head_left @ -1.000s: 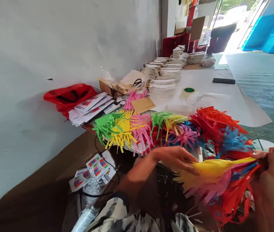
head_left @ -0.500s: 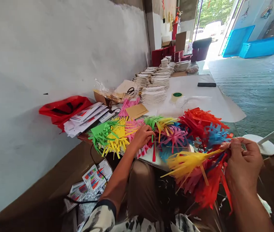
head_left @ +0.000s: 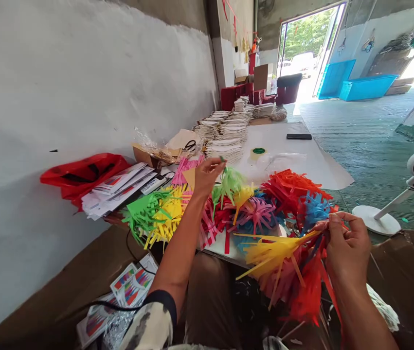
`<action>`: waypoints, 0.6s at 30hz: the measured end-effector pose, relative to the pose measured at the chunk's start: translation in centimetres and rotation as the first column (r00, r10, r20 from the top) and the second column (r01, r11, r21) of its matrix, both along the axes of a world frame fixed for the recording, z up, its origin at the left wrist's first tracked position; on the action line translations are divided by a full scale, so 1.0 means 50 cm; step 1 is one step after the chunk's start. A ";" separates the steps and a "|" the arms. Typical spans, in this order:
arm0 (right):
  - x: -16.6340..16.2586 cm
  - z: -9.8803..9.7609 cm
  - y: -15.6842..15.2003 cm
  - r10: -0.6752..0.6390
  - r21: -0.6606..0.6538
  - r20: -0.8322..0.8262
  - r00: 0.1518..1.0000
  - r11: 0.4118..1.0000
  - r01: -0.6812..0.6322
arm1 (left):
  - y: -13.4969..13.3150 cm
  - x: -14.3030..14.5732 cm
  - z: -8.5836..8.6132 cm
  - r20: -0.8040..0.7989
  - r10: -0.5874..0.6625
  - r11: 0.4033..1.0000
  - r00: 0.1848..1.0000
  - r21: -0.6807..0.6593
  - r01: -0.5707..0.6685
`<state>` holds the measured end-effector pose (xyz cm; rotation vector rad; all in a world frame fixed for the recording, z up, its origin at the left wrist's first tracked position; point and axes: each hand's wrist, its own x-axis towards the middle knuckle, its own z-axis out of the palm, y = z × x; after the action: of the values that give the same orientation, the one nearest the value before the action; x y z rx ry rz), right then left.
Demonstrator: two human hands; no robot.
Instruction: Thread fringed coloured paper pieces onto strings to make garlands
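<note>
We are observing the left hand (head_left: 207,177) pinching a pale green tassel (head_left: 231,181) by its top, holding it up at the tassels along the near edge of the counter (head_left: 233,252). The right hand (head_left: 349,245) is grasping the gathered end of a tassel bunch (head_left: 279,250) — yellow, pink and red — whose strips are hanging outside that edge. Red tassels (head_left: 294,189) are lying towards the near right corner; green (head_left: 144,212) and yellow tassels (head_left: 166,214) are occupying the near left corner.
</note>
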<state>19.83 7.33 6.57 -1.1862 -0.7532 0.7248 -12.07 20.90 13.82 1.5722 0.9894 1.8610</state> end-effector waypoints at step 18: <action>-0.008 -0.021 0.019 0.055 -0.026 0.141 0.988 0.998 -0.052 | -0.174 0.226 -0.058 -0.044 -0.463 0.821 0.885 -0.396 0.410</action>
<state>19.43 8.28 5.52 -1.2514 -0.9002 0.7004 -0.80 12.19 10.91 1.5420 0.8830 1.1783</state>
